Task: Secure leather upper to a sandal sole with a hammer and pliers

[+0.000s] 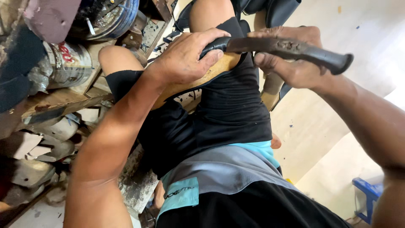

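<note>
A lap draped in black cloth (pixel 236 105) fills the middle of the view, with grey and light-blue shorts (pixel 219 169) below it. A pale, paint-flecked floor (pixel 320 126) is seen to the right. To the left, a heap of dented metal tins (pixel 67 63) and worn wooden boards (pixel 55 103) is stacked close against the knee. A blue plastic stool (pixel 367 194) is glimpsed at the lower right.

Across the knee a long dark tool (pixel 270 46) is held crosswise at both ends. The left hand (pixel 185 57) is wrapped around its near end, fingers curled tight over a smooth black grip. The right hand (pixel 295 63) is closed around the far part, where a matt black handle sticks out past the palm. The metal between the hands looks rough and rust-brown.

Under the tool, a tan curved piece (pixel 215 71) is pressed against the cloth on the knee, largely hidden by the left hand. Its surface seems smooth and flat-sided; whether it is wood or leather cannot be told.

A scraping or shaving stroke appears to be in hand. Another stroke would call for even pressure from both hands, with the tan piece kept pinned so that it is not allowed to slip.
</note>
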